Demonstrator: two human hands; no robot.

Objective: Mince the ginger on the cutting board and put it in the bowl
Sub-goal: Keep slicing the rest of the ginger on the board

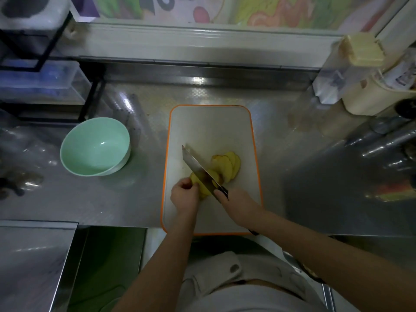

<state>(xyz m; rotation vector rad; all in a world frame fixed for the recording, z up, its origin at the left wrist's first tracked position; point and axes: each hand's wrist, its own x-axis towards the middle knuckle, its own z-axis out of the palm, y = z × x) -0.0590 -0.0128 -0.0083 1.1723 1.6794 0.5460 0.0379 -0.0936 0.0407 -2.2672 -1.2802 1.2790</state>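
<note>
right hand (238,206) grips knife (195,166) | left hand (185,197) pinches ginger (225,167) | on cutting board (209,127)

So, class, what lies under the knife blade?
The knife crosses the ginger piece that the left hand holds, with cut slices fanned beside it on the cutting board. The ginger directly beneath its blade is covered.

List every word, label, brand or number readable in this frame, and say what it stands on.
No text can be read.
Packet at far right: dark print, too blurred to read.
Wall picture: cartoon shapes only, no words visible.
Bowl, cutting board, knife: no markings show.
</note>
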